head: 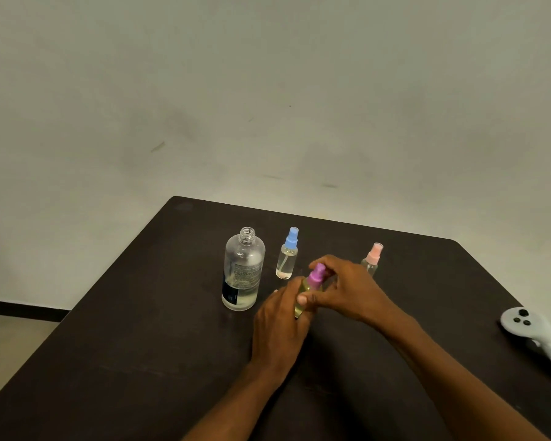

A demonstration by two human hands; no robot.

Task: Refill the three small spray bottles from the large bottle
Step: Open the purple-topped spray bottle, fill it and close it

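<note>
Centrally in the frame, the left hand (279, 323) grips the body of the purple-capped spray bottle (315, 276), while the right hand (347, 288) curls its fingers round the spray head. Left of them the large bottle (243, 272) stands uncapped on the dark table (140, 345), the blue-capped bottle (287, 254) just beside it. The pink-capped bottle (373, 256) stands behind the right hand, and a white controller (535, 332) lies at the right edge.

The desk (140, 345) is dark brown. The large bottle (244, 268) is clear, with a black label patch and grey print. The blue-capped bottle (287, 262), pink-capped bottle (375, 253) and purple-capped bottle (317, 276) have clear bodies, the last tinted yellowish. The controller (536, 334) is pale grey with black buttons.
</note>
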